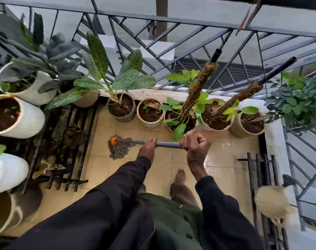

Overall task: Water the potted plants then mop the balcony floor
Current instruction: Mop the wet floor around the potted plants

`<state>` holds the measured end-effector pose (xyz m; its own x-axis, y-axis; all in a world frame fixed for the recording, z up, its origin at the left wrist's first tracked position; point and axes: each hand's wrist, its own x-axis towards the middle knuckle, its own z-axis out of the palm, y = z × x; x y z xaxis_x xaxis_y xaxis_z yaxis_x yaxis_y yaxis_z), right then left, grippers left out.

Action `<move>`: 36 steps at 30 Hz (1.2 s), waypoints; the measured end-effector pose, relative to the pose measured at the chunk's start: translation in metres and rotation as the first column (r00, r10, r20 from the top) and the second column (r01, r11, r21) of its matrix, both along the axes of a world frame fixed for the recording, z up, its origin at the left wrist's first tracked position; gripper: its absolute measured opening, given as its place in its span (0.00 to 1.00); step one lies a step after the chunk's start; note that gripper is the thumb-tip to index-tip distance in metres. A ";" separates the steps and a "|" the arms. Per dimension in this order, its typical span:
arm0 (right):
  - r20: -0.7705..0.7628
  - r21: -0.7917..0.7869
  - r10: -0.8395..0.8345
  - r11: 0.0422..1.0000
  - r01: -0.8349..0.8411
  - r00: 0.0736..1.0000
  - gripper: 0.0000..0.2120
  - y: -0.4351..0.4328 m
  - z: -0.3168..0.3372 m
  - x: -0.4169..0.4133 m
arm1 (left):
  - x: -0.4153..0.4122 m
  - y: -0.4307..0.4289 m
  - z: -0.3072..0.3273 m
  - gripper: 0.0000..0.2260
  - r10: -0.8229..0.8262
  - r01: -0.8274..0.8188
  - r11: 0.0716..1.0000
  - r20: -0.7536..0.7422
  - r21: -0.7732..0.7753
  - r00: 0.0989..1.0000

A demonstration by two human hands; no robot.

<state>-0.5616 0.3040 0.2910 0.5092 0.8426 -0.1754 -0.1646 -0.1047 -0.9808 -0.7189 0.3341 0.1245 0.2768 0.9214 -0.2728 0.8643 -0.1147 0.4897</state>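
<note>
Both hands hold a grey mop handle that runs across the middle of the view. My left hand grips it lower down, close to the mop head. My right hand grips it higher up, near my body. The grey string mop head, with an orange socket, lies on the beige tiled floor. A row of potted plants stands along the railing side, just beyond the mop. The tiles at the right look wet and shiny.
A black metal plant rack stands on the left with several white ribbed pots around it. Another black rack is at the right. Two moss poles rise from pots. A black railing encloses the balcony. My bare foot is on the tiles.
</note>
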 end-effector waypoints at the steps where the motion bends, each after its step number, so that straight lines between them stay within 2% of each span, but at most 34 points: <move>1: -0.008 -0.003 0.019 1.000 -0.019 1.000 0.17 -0.002 -0.002 -0.012 | -0.015 -0.004 -0.004 0.22 0.025 -0.025 1.000 0.003 0.005 1.000; 5: -0.011 0.096 0.073 0.993 -0.072 0.997 0.17 0.009 0.021 -0.035 | -0.041 -0.008 -0.002 0.20 0.095 -0.096 0.995 0.036 0.036 0.995; 10: 0.063 0.244 0.145 0.957 -0.156 0.987 0.26 0.036 0.064 -0.050 | -0.042 0.012 0.034 0.13 0.085 -0.100 0.989 0.134 0.107 0.987; 15: 0.150 0.349 0.121 0.922 -0.167 0.981 0.22 0.054 0.096 -0.063 | -0.034 0.038 0.061 0.10 0.037 -0.079 0.985 0.265 0.152 0.963; 18: 0.224 0.372 0.105 0.910 -0.184 0.969 0.23 0.066 0.109 -0.070 | -0.030 0.057 0.073 0.10 0.016 -0.078 0.972 0.270 0.220 0.963; 21: 0.306 0.373 0.072 0.908 -0.189 0.949 0.20 0.079 0.114 -0.077 | -0.028 0.082 0.078 0.10 0.000 -0.089 0.967 0.351 0.239 0.936; 24: 0.400 0.352 0.100 0.901 -0.253 0.911 0.21 0.090 0.104 -0.081 | -0.036 0.102 0.068 0.13 0.021 -0.098 0.976 0.367 0.194 0.930; 27: 0.560 0.259 0.160 0.898 -0.355 0.813 0.21 0.092 0.086 -0.098 | -0.053 0.113 0.044 0.14 0.025 -0.072 0.991 0.372 0.113 0.928; 29: 0.603 0.238 0.188 0.885 -0.400 0.775 0.21 0.089 0.078 -0.112 | -0.062 0.117 0.030 0.14 0.040 -0.064 0.997 0.365 0.052 0.930; 31: 0.585 0.209 0.197 0.901 -0.381 0.787 0.20 0.096 0.074 -0.117 | -0.064 0.118 0.028 0.13 0.097 -0.103 0.995 0.379 -0.005 0.920; 33: 0.518 0.179 0.175 0.935 -0.306 0.837 0.21 0.110 0.073 -0.113 | -0.057 0.121 0.033 0.09 0.174 -0.156 0.985 0.409 -0.076 0.896; 36: 0.434 0.132 0.160 0.962 -0.238 0.887 0.19 0.136 0.080 -0.099 | -0.043 0.135 0.054 0.05 0.209 -0.172 0.977 0.400 -0.127 0.892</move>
